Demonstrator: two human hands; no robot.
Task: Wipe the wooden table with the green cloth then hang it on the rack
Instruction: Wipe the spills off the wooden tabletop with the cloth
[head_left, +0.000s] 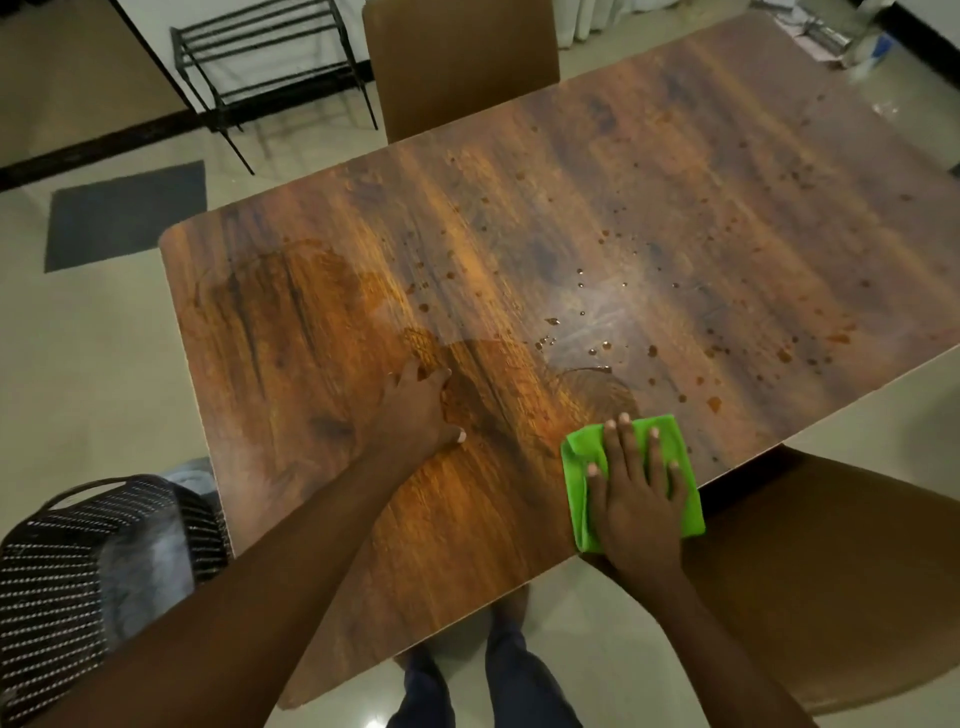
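green cloth (631, 480) flat near the wooden table (519, 249) near-right edge, right hand (636, 499) pressing it with straight spread fingers, left hand (418, 410) flat on wet wood, black rack (270, 67) on the floor beyond

Dim warm indoor light, pale glare patch on the table (613, 306), wide-angle bending at edges, perhaps slightly soft

One wooden table (675, 208), one green cloth (577, 460), two chairs (457, 67) (831, 571), one rack (283, 83), one mat (124, 215), one basket (52, 587), two hands (415, 410) (636, 499)
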